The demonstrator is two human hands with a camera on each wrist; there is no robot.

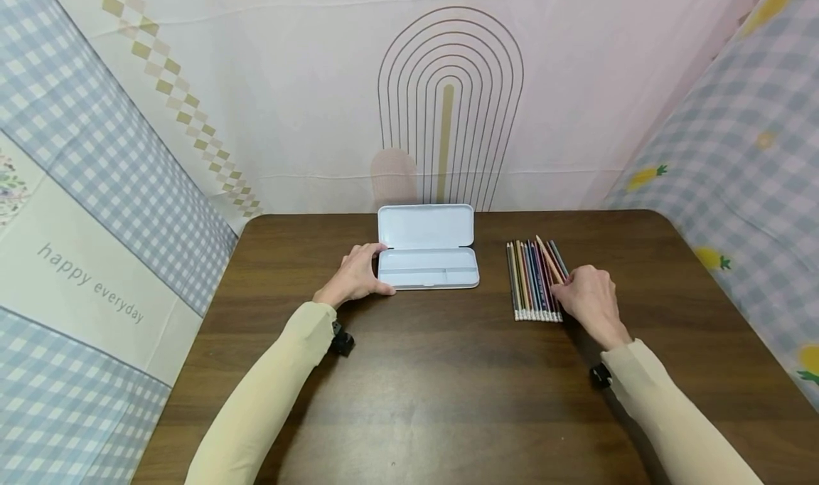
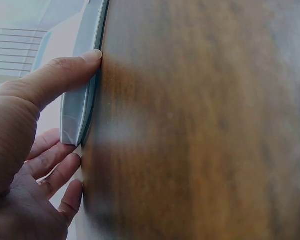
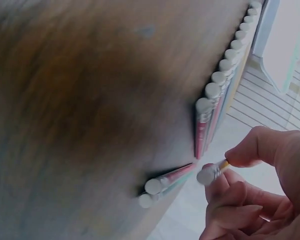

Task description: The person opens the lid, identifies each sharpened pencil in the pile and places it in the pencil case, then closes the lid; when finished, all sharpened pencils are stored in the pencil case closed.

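Observation:
A white pencil case (image 1: 425, 259) lies with its lid (image 1: 425, 227) raised at the back; its tray has dividers. My left hand (image 1: 354, 275) holds the case's left end, thumb on the front side and fingers round the far left corner. In the right wrist view, my right hand (image 3: 260, 185) pinches a yellow-bodied pencil (image 3: 213, 173) near its white eraser. The head view shows that pencil slanting over a row of pencils (image 1: 530, 286), erasers lined up toward me. Two pencils (image 3: 162, 184) lie apart from the row, beside the right hand.
The brown wooden table (image 1: 409, 385) carries the case and pencils. A pale cloth with printed arches (image 1: 451, 101) hangs behind it. Checked cloths (image 1: 716, 186) hang at both sides. Dark devices (image 1: 342, 339) are strapped at both wrists.

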